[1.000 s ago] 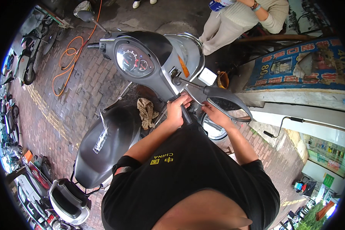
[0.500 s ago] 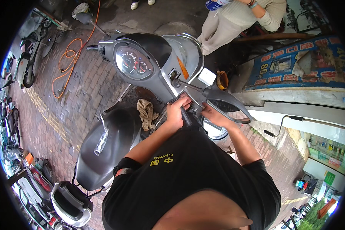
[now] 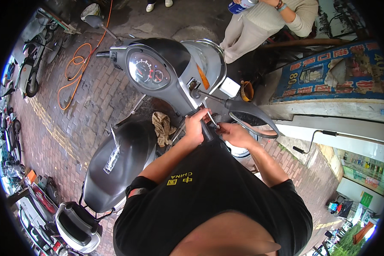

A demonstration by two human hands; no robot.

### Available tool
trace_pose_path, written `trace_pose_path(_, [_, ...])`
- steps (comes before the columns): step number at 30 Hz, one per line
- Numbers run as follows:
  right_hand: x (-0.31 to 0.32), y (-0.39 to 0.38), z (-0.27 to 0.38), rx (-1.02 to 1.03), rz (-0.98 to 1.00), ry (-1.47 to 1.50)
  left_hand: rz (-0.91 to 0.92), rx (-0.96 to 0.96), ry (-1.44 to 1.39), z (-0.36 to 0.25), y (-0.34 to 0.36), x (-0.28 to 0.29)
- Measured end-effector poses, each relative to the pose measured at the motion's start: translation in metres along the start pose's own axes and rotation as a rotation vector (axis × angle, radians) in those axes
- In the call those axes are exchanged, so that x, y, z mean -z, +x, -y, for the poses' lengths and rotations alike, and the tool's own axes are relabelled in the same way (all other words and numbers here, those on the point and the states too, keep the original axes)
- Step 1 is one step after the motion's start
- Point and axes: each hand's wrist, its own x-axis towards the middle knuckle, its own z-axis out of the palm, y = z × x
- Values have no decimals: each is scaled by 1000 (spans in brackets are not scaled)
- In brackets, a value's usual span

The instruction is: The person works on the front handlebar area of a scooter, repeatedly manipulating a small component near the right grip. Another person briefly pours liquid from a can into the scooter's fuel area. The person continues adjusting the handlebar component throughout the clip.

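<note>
- Landmark: oval instrument panel in grey plastic [image 3: 146,70], on the scooter's handlebar.
- Left hand [image 3: 195,126]: I see fingers curled around the black rubber handlebar grip [image 3: 207,133], below and right of the panel.
- Right hand [image 3: 236,135]: fingertips bunched together at the end of the thin silvery metal lever [image 3: 211,115], lower right of the panel, beside the grip; I can't tell if they pinch it.
- Black plastic-backed mirror [image 3: 254,109]: right of the panel.
- Crumpled beige cloth [image 3: 161,128]: below the panel.
- Glossy black seat [image 3: 134,149]: below it, leftward.
</note>
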Motion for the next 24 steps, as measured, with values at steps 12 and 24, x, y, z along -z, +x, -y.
trace_pose_path(12, [-1, 11, -30, -24, -139, 46, -102, -42, 9, -2, -6, -13])
trace_pose_path(24, [7, 15, -51, -20, -123, -50, -83, -4, 52, -3, -4, -7])
